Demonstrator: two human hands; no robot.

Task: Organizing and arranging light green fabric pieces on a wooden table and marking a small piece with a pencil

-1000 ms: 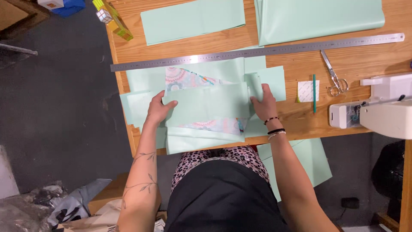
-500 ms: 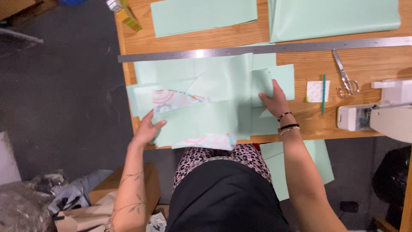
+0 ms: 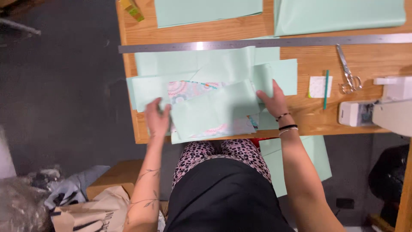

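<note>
Mint fabric (image 3: 214,109): stack of cut pieces, near table edge, in front of person, below ruler.
Patterned piece (image 3: 189,89): pink-teal print, partly under mint pieces.
Left hand (image 3: 157,118): at left edge of stack, blurred; fingers spread, touching fabric; grip cannot tell.
Right hand (image 3: 272,99): flat on right side of stack, fingers open, pressing folded mint edge.
Ruler (image 3: 266,42): long steel, across table (image 3: 309,116) above stack.
Scissors (image 3: 348,71): right of stack, well apart.
Pen (image 3: 326,83): teal, beside small white pad (image 3: 318,86).
Sewing machine (image 3: 377,107): white, far right.
</note>
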